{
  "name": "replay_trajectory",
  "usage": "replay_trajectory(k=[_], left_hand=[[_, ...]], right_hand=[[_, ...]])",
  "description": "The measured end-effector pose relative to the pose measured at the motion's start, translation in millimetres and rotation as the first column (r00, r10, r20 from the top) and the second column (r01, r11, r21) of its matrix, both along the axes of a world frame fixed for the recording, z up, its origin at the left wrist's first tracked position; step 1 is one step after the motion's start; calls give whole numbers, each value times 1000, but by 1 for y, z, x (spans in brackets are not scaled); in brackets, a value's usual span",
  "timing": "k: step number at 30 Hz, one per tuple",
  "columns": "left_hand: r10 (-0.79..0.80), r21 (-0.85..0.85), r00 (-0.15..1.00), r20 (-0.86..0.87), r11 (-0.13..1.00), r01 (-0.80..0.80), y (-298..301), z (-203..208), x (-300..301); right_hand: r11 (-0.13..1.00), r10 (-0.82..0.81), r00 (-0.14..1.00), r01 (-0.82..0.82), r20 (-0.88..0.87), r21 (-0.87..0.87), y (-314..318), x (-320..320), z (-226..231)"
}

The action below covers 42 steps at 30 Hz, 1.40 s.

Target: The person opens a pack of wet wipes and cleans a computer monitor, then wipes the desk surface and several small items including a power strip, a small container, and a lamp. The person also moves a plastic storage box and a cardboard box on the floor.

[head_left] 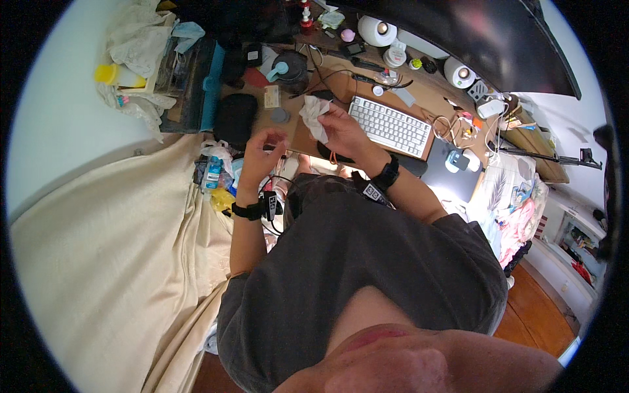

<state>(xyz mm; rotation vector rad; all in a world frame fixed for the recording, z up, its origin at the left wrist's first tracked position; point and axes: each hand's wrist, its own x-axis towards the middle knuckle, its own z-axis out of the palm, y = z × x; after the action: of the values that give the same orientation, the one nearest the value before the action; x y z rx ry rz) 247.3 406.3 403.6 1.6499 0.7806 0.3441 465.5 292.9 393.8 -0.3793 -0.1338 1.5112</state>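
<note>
A crumpled white tissue point(314, 118) is pinched in my right hand point(345, 133) above the near edge of the brown desk point(296, 134). My left hand point(262, 156) is raised to the left of it, fingers loosely curved and apart, with nothing visible in them. A small grey round lid-like piece point(280, 115) and a pale card point(272, 96) lie on the desk between the hands and the clutter behind. Just right of my right hand stands a white keyboard point(390, 126).
A large dark monitor point(485, 39) overhangs the back, with white round speakers point(377, 31) beneath it. A white mouse point(470, 160) sits on a dark pad point(445, 178) at right. Cables cross the desk. A black case point(236, 118) and a beige curtain point(124, 255) are at left.
</note>
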Motion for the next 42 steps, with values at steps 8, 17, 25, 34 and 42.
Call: replay_trajectory(k=[8, 17, 25, 34, 42], left_hand=[[-46, 94, 981, 186, 995, 29, -61, 48, 53], [-82, 217, 949, 304, 976, 15, -114, 78, 104], [-66, 106, 874, 481, 994, 18, -130, 113, 157], [-156, 90, 888, 432, 987, 130, -126, 120, 189], [-136, 39, 932, 335, 991, 130, -125, 116, 189]], right_hand=[[1000, 8, 999, -7, -48, 30, -50, 25, 16], [995, -64, 997, 68, -48, 76, -100, 38, 44], [891, -389, 839, 238, 381, 386, -132, 70, 97], [812, -571, 397, 405, 719, 421, -144, 97, 111], [868, -463, 445, 404, 766, 290, -143, 97, 110]])
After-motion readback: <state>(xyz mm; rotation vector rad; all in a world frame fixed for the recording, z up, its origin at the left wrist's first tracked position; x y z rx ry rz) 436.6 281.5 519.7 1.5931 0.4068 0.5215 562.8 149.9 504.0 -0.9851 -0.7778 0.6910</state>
